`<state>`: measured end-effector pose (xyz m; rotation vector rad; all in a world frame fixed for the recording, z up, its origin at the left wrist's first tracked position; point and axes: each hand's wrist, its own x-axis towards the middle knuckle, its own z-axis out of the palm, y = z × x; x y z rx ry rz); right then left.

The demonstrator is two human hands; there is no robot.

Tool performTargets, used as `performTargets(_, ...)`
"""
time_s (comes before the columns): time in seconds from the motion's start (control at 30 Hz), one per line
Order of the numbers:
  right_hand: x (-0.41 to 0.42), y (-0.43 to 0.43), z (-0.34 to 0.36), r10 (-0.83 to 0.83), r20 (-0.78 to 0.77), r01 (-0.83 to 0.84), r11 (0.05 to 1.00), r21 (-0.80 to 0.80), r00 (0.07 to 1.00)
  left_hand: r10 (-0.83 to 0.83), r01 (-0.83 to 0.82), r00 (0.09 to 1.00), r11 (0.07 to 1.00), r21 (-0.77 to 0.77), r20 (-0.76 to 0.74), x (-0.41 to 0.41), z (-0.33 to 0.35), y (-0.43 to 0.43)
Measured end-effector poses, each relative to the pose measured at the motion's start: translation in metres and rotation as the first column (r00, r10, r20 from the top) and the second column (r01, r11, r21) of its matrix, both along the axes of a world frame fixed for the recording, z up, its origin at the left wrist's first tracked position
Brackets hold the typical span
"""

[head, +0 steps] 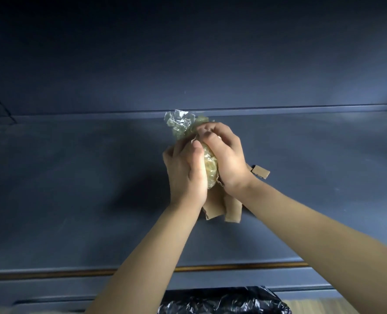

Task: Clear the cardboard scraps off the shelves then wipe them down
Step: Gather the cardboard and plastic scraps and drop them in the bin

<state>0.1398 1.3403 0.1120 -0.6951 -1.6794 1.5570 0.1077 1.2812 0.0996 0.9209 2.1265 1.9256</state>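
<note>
Bin bag (224, 301) below shelf (74, 189), under arms.

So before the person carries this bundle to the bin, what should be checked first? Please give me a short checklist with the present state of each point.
1. Both hands closed on the bundle: ok. The left hand and right hand press the crumpled plastic wrap between them.
2. Cardboard scraps secure: cannot tell. Strips hang loose below the palms, and one piece sticks out at the right wrist.
3. Shelf free of other scraps: ok for the visible part; the area under the hands is hidden.
4. Bin ready: ok. A black bin bag is below the shelf edge.
5. Bag mouth open: cannot tell.
6. Wiping cloth at hand: not ok, none in view.
</note>
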Motion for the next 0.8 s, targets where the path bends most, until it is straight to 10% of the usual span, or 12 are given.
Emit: performTargets(0.8,0.043,-0.062,0.007,0.06,-0.212,-0.052,0.998,0.043,0.976,0.072,-0.04,0.967,0.99,0.133,-0.246,0.034,0.0,-0.057)
